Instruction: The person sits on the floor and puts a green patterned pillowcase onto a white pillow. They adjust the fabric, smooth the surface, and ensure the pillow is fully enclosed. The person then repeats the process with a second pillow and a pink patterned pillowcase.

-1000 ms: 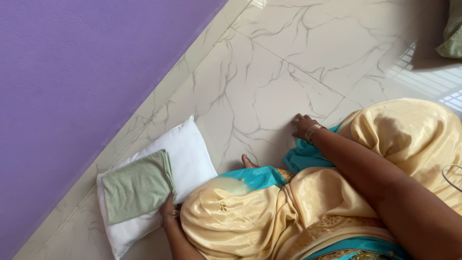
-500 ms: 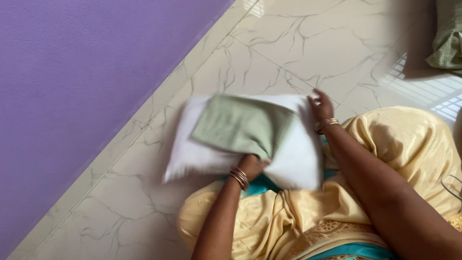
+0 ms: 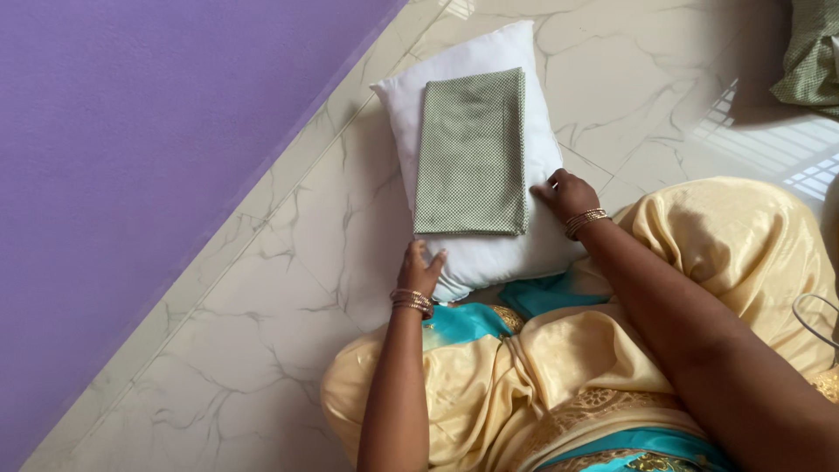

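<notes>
Presently, the left hand [image 3: 420,271] rests at the near edge of the white pillow [image 3: 476,253], fingers curled loosely against the fabric and touching rather than gripping it. Gold bangles sit at that wrist. The right hand [image 3: 562,194] lies flat on the pillow's right side, fingers spread slightly, with its fingertips just beside the edge of the folded green checked cloth [image 3: 472,153].

The cloth lies on top of the pillow, squared up and lengthwise, covering the middle and leaving a white border all round.

Compared with half a second ago, the pillow is no longer blurred and mid-swing: it now lies still on the marble floor [image 3: 262,323], long axis pointing away from the person, directly in front of the knees. One second ago it lay at the person's left side against the purple wall [image 3: 131,175], with the cloth askew on it. The left hand has moved from under the pillow to its near edge.

A second green checked item [image 3: 813,52] lies at the upper right corner, well apart.
</notes>
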